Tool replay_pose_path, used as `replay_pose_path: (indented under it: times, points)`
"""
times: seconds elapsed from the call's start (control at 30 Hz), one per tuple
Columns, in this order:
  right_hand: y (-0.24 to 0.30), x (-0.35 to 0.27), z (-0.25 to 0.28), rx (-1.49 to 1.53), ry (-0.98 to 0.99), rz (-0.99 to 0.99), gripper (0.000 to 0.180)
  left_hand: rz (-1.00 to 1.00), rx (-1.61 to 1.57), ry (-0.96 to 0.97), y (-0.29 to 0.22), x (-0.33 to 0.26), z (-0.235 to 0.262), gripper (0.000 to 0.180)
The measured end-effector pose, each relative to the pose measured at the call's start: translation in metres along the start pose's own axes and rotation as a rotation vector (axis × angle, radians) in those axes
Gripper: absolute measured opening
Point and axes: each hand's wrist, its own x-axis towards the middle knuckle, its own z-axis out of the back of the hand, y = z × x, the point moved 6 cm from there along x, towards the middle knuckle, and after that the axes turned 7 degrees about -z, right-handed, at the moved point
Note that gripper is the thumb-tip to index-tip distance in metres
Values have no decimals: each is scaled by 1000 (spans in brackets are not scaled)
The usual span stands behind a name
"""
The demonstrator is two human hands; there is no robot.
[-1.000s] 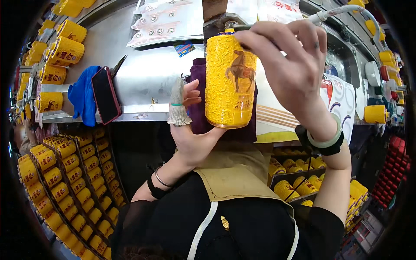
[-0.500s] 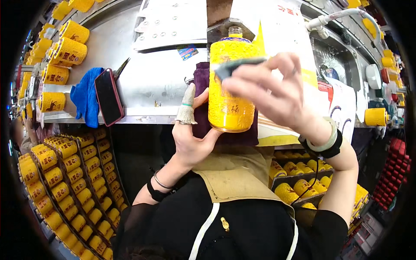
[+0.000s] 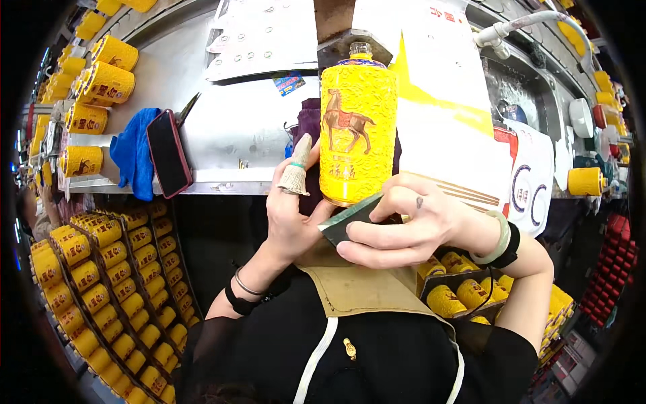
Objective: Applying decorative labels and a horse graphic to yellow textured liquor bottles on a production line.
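Observation:
A yellow embossed bottle (image 3: 358, 145) with a brown horse picture and a clear glass neck lies in front of me, its neck pointing away. My left hand (image 3: 291, 219) grips its lower left side, the thumb by the base. A pale cloth finger cover (image 3: 294, 176) with a green band is on one of its fingers. Just below the base, my right hand (image 3: 417, 219) pinches a flat dark green scraper-like blade (image 3: 346, 221), its tip close to my left thumb. Dark purple cloth (image 3: 310, 121) lies under the bottle.
Left on the metal bench are a phone (image 3: 169, 153), a blue cloth (image 3: 136, 151) and several yellow bottles (image 3: 110, 82). White sheets (image 3: 259, 40) lie beyond. A sink (image 3: 515, 87) with a grey pipe (image 3: 531, 21) is at right. Racks of yellow bottles (image 3: 108, 269) stand below the bench.
My right hand has drawn the blade from the bottle's upper front down toward me, below the base, uncovering the horse picture. My left hand stays on the bottle.

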Motion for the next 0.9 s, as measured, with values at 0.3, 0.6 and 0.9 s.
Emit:
replay_pose_path:
  times: [0.3, 0.6, 0.9]
  points:
    - [-37, -4, 9, -297, -193, -198, 35, 6, -94, -105, -12, 5, 2, 79]
    - [-91, 6, 51, -92, -561, -666, 20, -4, -34, -43, -11, 5, 5, 91]
    - [-63, -45, 21, 421, -797, -1032, 24, -150, 106, 78, -36, 46, 14, 108]
